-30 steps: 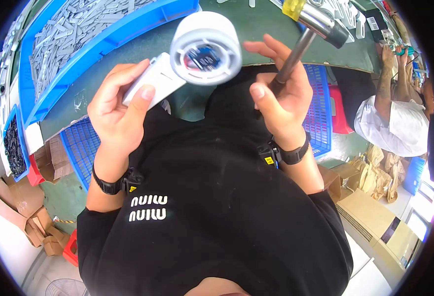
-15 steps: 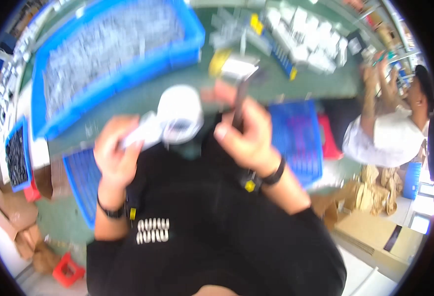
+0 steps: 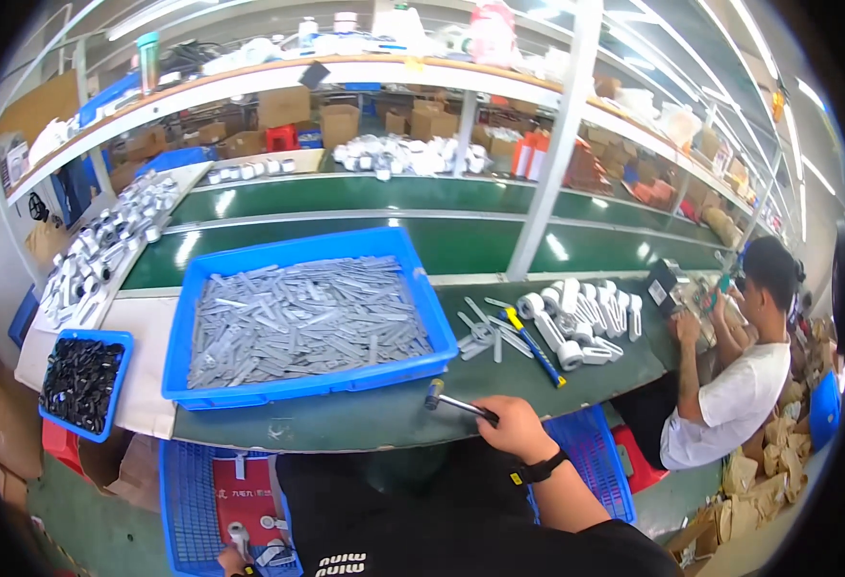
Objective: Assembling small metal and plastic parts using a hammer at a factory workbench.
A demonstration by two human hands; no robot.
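Observation:
My right hand [image 3: 517,428] is wrapped round the dark handle of a small hammer [image 3: 461,405]. Its head, with a yellowish face, hovers over the front of the green workbench [image 3: 346,423]. Down at the lower left, my left hand [image 3: 232,561] grips a white part with a round ring head [image 3: 239,535], inside a blue mesh basket [image 3: 177,510] below the bench edge. A red sheet [image 3: 249,486] and a few other white parts lie in that basket. A large blue tray [image 3: 317,392] full of flat grey strips stands on the bench.
Right of the tray are loose strips [image 3: 480,335], a yellow-and-blue tool [image 3: 535,348] and a pile of white ring-headed parts [image 3: 586,317]. A small blue tray of black pieces [image 3: 81,385] stands left. Another person [image 3: 740,375] works at the right. A post [image 3: 557,144] rises behind.
My left hand has gone from above my lap down into the basket at the left, with the white part. My right hand still holds the hammer. The view has tilted up.

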